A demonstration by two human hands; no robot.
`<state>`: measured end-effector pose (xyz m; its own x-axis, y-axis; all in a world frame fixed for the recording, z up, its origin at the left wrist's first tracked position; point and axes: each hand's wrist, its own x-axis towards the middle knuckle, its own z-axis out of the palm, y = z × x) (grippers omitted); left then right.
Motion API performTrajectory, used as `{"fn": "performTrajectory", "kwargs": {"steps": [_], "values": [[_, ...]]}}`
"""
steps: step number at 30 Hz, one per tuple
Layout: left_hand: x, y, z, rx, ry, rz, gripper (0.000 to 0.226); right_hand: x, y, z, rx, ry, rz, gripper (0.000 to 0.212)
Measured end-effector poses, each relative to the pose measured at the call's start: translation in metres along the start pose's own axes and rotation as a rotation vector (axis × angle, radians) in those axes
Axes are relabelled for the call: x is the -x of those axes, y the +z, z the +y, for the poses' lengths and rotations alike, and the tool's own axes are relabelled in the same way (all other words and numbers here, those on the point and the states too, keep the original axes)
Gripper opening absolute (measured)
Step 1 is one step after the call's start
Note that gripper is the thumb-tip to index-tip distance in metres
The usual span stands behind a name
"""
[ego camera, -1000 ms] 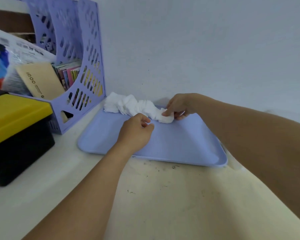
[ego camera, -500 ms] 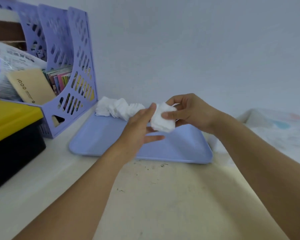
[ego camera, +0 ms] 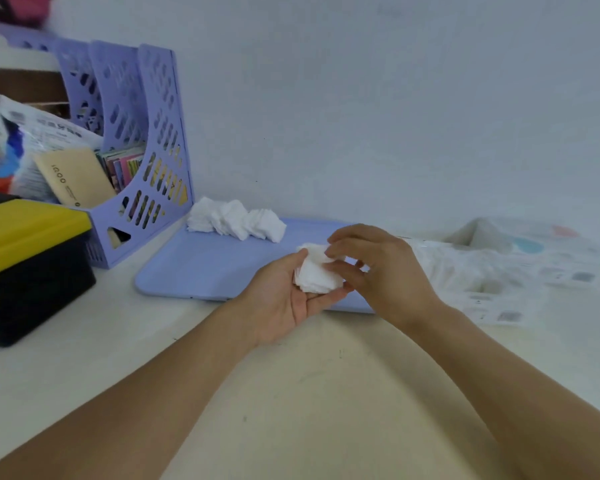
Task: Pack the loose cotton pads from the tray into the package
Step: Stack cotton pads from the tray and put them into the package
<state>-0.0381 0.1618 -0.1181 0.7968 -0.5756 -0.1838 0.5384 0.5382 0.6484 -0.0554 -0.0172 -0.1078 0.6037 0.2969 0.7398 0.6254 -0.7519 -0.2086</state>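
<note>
A small stack of white cotton pads [ego camera: 315,274] is held above the near right part of the lilac tray [ego camera: 205,268]. My left hand [ego camera: 284,296] cups the stack from below, palm up, thumb against its left edge. My right hand [ego camera: 374,268] pinches the stack from the right with curled fingers. A longer row of loose cotton pads [ego camera: 236,221] lies at the tray's far left corner. The clear plastic package [ego camera: 499,268], printed with small marks, lies flat on the table right of the tray.
A lilac perforated file holder [ego camera: 142,161] with papers and booklets stands left of the tray against the wall. A black box with a yellow lid [ego camera: 25,265] sits at the left edge. The cream table [ego camera: 326,393] stretches toward me.
Both hands lifted a stack of pads off the tray and drew it toward me and to the right. The view swung right, so the package shows more fully.
</note>
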Motion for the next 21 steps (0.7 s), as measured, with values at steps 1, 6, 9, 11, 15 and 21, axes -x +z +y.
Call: {"fn": "performTrajectory", "kwargs": {"steps": [1,6,9,11,15,21], "values": [[-0.001,0.000,-0.001,0.023,-0.011,-0.004,0.043,-0.001,-0.002,-0.001,0.006,-0.025,0.001,0.011],[-0.005,0.003,-0.004,-0.210,0.093,0.087,0.036,-0.029,-0.048,0.005,-0.656,0.481,-0.191,0.006],[-0.004,0.005,-0.007,-0.275,0.119,0.095,0.040,-0.028,-0.066,0.016,-0.695,0.565,-0.354,0.013],[-0.004,0.004,-0.008,-0.297,0.101,0.082,0.043,-0.025,-0.058,0.016,-0.653,0.530,-0.391,0.014],[-0.003,0.008,-0.012,-0.286,0.040,0.000,0.053,-0.024,-0.035,0.008,-0.580,0.438,-0.397,0.009],[-0.001,0.009,-0.012,-0.220,0.012,-0.050,0.043,-0.021,-0.025,0.012,-0.457,0.402,-0.359,0.007]]}}
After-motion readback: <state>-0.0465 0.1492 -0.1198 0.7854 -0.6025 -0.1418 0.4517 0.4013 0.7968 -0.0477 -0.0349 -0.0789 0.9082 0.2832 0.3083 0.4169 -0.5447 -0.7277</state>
